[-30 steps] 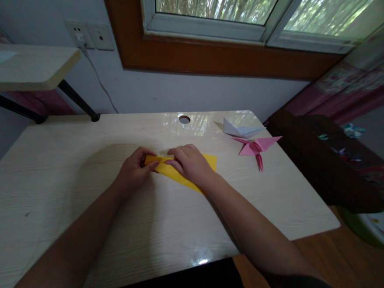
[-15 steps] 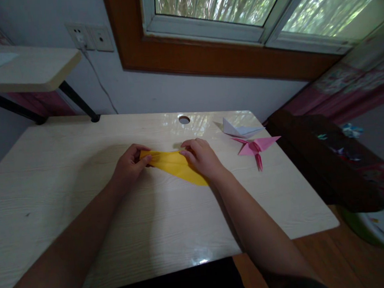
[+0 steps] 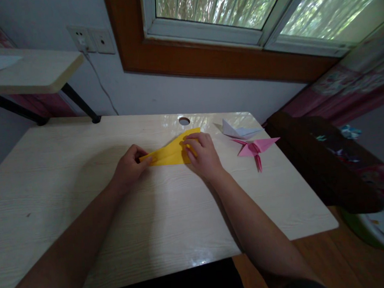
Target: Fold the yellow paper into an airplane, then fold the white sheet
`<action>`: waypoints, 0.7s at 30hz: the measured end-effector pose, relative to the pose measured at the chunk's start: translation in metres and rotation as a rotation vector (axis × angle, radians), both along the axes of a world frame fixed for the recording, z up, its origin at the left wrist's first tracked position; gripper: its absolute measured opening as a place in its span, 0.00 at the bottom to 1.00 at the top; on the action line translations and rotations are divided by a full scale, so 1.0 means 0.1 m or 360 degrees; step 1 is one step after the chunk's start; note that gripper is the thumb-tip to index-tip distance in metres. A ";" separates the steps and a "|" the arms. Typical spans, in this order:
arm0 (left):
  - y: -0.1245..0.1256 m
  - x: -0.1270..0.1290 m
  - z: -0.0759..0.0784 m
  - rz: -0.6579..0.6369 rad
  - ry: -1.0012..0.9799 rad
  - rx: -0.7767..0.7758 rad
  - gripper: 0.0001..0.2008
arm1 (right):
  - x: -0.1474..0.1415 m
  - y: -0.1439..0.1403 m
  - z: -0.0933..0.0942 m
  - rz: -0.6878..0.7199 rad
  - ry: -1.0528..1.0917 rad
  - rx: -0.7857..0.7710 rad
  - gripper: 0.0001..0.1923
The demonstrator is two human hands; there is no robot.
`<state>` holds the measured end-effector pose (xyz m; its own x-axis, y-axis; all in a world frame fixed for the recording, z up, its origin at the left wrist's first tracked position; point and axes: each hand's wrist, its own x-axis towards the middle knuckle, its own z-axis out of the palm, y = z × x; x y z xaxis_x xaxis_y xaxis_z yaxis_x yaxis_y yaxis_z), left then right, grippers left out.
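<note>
A folded sheet of yellow paper (image 3: 169, 155), narrow at its left end and wider at the right, lies across the middle of the desk between both hands. My left hand (image 3: 131, 165) pinches the narrow end, thumb on top and fingers behind. Curled over the wider part is my right hand (image 3: 206, 156), its thumb and fingertips gripping the paper near the lower edge. The wide end sticks up past the right fingers toward the window.
Right of my right hand lie a pink folded-paper figure (image 3: 256, 148) and, behind it, a white folded-paper piece (image 3: 239, 132). A round cable hole (image 3: 184, 121) is near the desk's (image 3: 171, 220) back edge. A raised shelf (image 3: 55, 72) stands at the left.
The yellow paper has flipped over: its wide part now points up and away instead of down toward me. My right hand has shifted its hold; my left stays at the narrow end.
</note>
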<state>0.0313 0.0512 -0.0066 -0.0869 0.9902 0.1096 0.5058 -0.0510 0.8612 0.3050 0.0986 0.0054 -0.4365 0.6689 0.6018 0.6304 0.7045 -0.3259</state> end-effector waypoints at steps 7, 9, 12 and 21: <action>0.03 0.04 -0.09 -0.0291 0.0491 0.0239 0.10 | -0.29 -0.11 -0.06 0.0596 -0.0242 -0.0121 0.14; 0.05 0.03 -0.12 -0.0376 0.0621 0.0339 0.09 | -0.29 -0.10 -0.08 0.0625 -0.0292 -0.0142 0.13; 0.06 0.02 -0.11 -0.0450 0.0694 0.0409 0.07 | -0.26 -0.07 -0.09 0.0581 -0.0333 -0.0159 0.12; 0.01 -0.01 -0.08 -0.0852 0.0451 0.0360 0.09 | -0.20 -0.03 -0.11 0.0315 -0.0421 -0.0098 0.11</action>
<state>0.0300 0.0520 -0.0149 0.4756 0.8382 0.2670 0.5663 -0.5240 0.6362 0.2855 0.0952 -0.0054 -0.6973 0.5871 0.4112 0.5516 0.8059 -0.2152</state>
